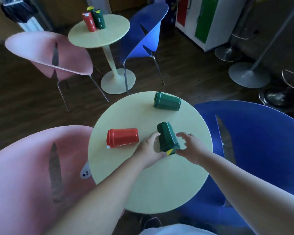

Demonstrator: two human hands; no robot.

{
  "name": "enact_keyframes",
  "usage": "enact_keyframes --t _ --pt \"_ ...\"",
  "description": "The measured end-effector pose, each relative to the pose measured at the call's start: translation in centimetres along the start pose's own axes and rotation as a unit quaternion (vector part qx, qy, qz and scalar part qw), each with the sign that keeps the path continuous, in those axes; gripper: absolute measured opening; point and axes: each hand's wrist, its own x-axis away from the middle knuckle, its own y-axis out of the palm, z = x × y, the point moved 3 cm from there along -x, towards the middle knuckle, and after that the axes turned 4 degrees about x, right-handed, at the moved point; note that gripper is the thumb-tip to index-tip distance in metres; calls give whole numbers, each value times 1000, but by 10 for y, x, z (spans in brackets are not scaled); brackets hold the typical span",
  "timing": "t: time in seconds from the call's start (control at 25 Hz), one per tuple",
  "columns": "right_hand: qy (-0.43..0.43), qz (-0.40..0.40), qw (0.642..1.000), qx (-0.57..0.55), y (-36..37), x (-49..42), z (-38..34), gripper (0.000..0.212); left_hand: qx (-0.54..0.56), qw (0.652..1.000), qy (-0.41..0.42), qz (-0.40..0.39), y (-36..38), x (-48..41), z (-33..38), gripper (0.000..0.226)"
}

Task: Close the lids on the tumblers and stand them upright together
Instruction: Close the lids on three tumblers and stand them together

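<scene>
The nearer green tumbler (167, 138) lies on its side on the round surface (126, 175), directly between both hands. The left hand (148, 148) grips its left side, thumb curled over it. The right hand (191, 147) is spread loosely just beside its lid end, holding nothing.

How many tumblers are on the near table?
3: a red tumbler at left, a far green tumbler near the back edge, a near green tumbler between the left hand and right hand.

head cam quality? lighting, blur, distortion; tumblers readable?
Head view: dim, bluish light, soft shadows; wide-angle bending stretches the pink chair and blue chair at the edges; whole frame slightly soft; red tumbler, far green tumbler and near green tumbler are distinct.
</scene>
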Motion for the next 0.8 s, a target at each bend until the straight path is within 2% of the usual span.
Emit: enact_keyframes --t 0.12,0.2,0.36,0.8 --pt "7 -8 1000 -12 18 -1 9 71 26 999 -15 -20 20 -7 -7 100" --pt "10 -6 999 -31 29 -1 12 69 67 997 -20 -17 31 -8 -13 90" --pt "10 30 997 -74 39 -4 15 57 114 993 -12 41 38 -11 -24 61" --pt "18 57 991 -120 42 -19 19 47 143 984 11 106 45 -9 -21 58"
